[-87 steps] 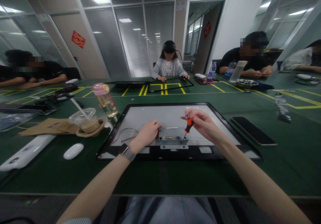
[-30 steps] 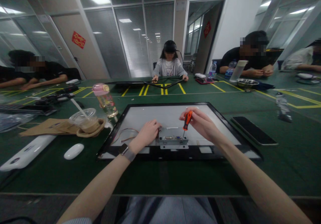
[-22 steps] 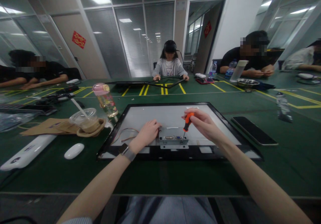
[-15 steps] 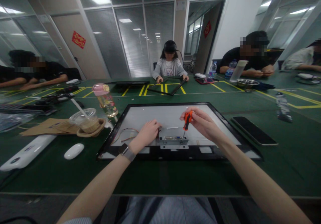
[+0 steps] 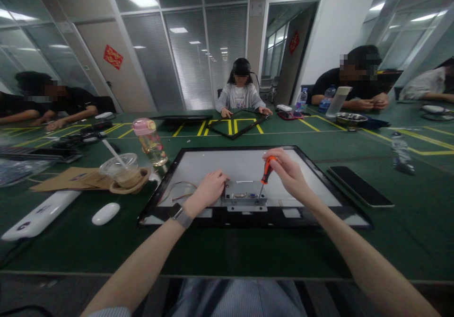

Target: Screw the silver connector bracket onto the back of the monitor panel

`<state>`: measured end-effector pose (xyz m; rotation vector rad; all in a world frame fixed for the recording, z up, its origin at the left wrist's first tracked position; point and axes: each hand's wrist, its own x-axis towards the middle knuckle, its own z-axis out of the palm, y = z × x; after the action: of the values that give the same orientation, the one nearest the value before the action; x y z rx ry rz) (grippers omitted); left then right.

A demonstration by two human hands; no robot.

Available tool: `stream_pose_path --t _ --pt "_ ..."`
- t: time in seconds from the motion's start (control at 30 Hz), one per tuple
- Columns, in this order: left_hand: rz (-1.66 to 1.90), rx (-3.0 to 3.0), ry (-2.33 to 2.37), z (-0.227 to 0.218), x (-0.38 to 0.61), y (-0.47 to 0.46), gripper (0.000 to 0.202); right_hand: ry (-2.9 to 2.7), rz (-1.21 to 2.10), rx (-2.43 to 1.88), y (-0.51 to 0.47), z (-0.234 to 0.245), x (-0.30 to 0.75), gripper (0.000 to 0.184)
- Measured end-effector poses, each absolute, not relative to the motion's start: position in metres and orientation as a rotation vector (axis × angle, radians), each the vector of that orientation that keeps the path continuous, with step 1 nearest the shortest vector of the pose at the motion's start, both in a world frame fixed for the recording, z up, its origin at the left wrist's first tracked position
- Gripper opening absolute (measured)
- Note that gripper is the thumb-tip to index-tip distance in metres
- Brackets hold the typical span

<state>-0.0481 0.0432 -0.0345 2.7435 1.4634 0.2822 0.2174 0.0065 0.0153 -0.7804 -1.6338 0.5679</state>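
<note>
My right hand point(image 5: 289, 174) is closed around the orange and black handle of a screwdriver point(image 5: 267, 169). Its thin shaft slants down to the front right of a grey metal box point(image 5: 244, 189) with connector ports along its front. At that box's left edge, my left hand point(image 5: 212, 188) grips with bent fingers; the thumb is hidden. Under both hands lies a display panel point(image 5: 227, 161), pale grey with a black frame, flat on the table. Thin loose wires point(image 5: 179, 191) rest on the panel left of my left hand.
A black phone point(image 5: 360, 185) lies right of the panel. Leftward are a white mouse point(image 5: 105, 214), a plastic cup point(image 5: 124, 170) in a cardboard holder, a pink-lidded bottle point(image 5: 151, 142) and a white device point(image 5: 40, 215). Across the green table point(image 5: 227, 255), a person handles a black frame point(image 5: 232, 135).
My right hand has shifted slightly right and changed its hold on the screwdriver, which leans a little more. My left hand stays put. The person opposite has turned the black frame.
</note>
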Motion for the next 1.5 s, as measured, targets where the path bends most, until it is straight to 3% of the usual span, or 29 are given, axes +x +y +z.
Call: stream_pose_path --t 0.13,0.33,0.63,0.9,1.5 --pt "0.270 2.749 1.472 -0.034 -0.048 0.043 0.035 -1.627 0.705 -0.742 0.004 0.013 0.216 0.026" --pt "0.268 2.748 1.471 -0.034 -0.048 0.042 0.034 -1.600 0.691 -0.773 0.006 0.008 0.215 0.020" --pt "0.269 2.770 1.465 -0.036 -0.049 0.043 0.034 -1.687 0.911 -0.698 0.004 0.009 0.217 0.041" --pt "0.287 2.754 1.445 -0.036 -0.049 0.044 0.034 -1.536 0.661 -0.802 0.001 0.007 0.212 0.035" --pt "0.275 2.789 1.446 -0.038 -0.049 0.044 0.031 -1.397 0.776 -0.744 -0.008 -0.018 0.180 0.030"
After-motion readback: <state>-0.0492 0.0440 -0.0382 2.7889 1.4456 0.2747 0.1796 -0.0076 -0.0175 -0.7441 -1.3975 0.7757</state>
